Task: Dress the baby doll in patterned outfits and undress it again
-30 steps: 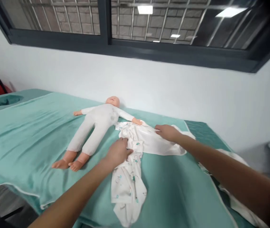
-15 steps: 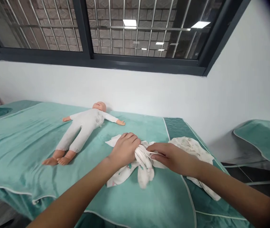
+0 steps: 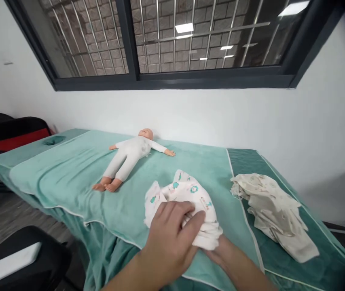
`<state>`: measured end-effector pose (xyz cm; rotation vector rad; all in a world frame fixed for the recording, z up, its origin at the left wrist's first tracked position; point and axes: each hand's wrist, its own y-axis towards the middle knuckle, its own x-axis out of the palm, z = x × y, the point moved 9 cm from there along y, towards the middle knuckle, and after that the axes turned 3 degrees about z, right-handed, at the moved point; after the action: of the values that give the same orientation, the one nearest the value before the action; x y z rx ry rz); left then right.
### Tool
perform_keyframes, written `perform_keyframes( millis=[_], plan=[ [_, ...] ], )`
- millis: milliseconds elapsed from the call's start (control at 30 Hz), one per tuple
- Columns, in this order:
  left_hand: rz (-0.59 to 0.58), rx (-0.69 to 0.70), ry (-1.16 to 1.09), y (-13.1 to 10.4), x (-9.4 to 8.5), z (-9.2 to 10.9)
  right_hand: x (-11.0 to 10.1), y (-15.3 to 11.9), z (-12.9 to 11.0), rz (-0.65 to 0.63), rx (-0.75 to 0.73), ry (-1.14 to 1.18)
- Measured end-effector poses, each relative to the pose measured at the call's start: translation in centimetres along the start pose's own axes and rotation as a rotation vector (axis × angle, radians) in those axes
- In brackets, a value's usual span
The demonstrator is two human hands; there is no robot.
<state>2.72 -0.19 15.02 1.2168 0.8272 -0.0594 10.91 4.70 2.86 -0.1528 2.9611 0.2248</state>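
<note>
Head view: nearest, at the lower left, a white flat object (image 3: 11,262) lies on a black seat (image 3: 52,258). The left hand (image 3: 172,232) comes in from below, its bent fingers laid over a white garment (image 3: 192,192) printed with small green figures. The thumb stands a little apart from the other fingers, with cloth showing between them; whether they pinch it I cannot tell. The right hand (image 3: 219,249) goes up under the garment's gathered edge, which covers it down to about the wrist, so the state of its fingers cannot be told. The garment stands bunched up around the two hands, over the near part of a light green cover (image 3: 69,178) spread on a bed (image 3: 246,161).

Well to the right, a crumpled cream cloth (image 3: 269,214) lies mostly on the bed's darker green end, one corner reaching the light cover. Beyond the hands and to the left, a doll (image 3: 132,149) with a white body lies on its back, arms spread, feet toward the person and head near the white wall (image 3: 190,115). At the far left are black and red chairs (image 3: 20,133). Above the bed, a dark-framed window (image 3: 205,82) shows metal bars and brickwork (image 3: 151,30) behind them.
</note>
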Motion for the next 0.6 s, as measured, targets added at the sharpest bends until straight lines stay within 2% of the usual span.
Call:
perform_keyframes(
  millis=[67,133,200,300,367,467,533,600],
  plan=[
    [-0.093,0.013,0.035,-1.8,-1.0,-0.9,2.1,0.1,-0.2,-0.064,0.046,0.322],
    [-0.168,-0.064,0.028,-3.7,-1.9,-3.0,4.1,0.2,-1.3,-0.172,0.103,0.625],
    [-0.207,-0.185,-0.028,-5.9,-2.7,-5.4,5.7,0.1,-3.0,-0.259,0.119,0.716],
    [-0.194,-0.374,-0.099,-10.0,-3.7,-8.4,8.1,-0.8,-5.1,-0.394,0.057,0.499],
    [-0.199,-0.427,-0.108,-12.7,-4.3,-9.4,9.5,-1.8,-5.1,-0.476,0.014,0.326],
    [-0.215,-0.433,-0.037,-16.2,-5.9,-10.9,10.4,-3.4,-2.2,-0.514,0.052,0.194],
    [-0.198,-0.511,0.056,-18.5,-8.0,-13.2,10.2,-4.6,0.3,-0.525,0.126,0.153],
    [-0.15,-0.645,0.175,-21.3,-10.7,-16.4,9.0,-5.6,1.6,-0.469,0.133,0.089]
  ],
)
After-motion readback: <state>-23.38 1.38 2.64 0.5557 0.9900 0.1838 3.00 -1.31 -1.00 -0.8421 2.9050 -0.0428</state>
